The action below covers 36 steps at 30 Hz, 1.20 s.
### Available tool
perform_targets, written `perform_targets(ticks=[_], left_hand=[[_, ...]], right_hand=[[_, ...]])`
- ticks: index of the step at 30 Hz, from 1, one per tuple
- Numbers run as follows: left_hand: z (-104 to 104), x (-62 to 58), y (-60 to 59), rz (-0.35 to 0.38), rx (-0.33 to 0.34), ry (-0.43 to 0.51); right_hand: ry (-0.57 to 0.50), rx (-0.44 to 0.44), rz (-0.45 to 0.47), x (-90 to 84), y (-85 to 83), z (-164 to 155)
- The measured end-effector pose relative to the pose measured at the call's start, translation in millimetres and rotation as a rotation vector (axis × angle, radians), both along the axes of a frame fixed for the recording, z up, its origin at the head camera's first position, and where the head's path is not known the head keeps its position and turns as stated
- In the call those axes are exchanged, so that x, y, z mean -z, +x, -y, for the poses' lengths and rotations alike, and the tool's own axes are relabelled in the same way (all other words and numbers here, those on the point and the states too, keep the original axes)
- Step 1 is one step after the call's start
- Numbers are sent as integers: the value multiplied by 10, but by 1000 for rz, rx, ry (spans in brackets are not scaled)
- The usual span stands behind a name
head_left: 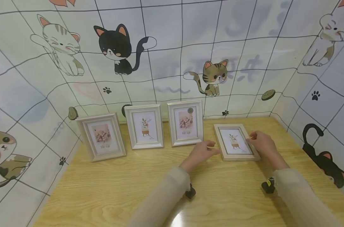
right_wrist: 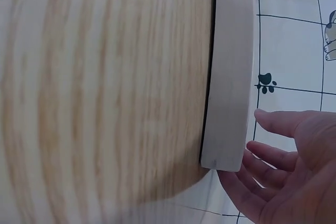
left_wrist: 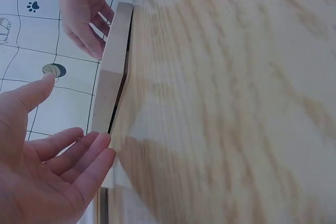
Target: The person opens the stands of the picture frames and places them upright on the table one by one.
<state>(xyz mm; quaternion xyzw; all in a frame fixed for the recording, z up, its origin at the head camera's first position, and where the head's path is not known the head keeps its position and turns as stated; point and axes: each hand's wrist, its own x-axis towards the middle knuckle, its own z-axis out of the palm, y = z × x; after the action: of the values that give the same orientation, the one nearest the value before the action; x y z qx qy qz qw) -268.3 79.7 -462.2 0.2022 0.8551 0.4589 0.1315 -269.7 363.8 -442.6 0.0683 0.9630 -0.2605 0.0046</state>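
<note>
Wooden table [head_left: 109, 192] carried a picture frame [head_left: 236, 142] lying flat, right of three standing frames [head_left: 144, 130]. Left hand [head_left: 201, 153] touched its left edge, fingers relaxed and spread; right hand [head_left: 262, 143] rested on its right edge, fingers loosely curled.

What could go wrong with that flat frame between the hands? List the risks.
1. The flat frame lies near the standing frame; lifting it carelessly might knock that one over.
2. The left hand and right hand only touch its edges with relaxed fingers, so it might slip.
3. The table looks glossy; the frame may slide.
</note>
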Motion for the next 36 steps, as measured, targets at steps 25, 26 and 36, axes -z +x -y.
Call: perform_targets(ticks=[25, 26, 36], left_hand=[[-299, 77, 65, 57, -23, -1], [-303, 71, 73, 76, -38, 12], [-335, 46, 122, 295, -176, 267]], right_hand=[[78, -31, 125, 6, -24, -10], [75, -27, 125, 12, -27, -10], [15, -6, 146, -65, 24, 43]])
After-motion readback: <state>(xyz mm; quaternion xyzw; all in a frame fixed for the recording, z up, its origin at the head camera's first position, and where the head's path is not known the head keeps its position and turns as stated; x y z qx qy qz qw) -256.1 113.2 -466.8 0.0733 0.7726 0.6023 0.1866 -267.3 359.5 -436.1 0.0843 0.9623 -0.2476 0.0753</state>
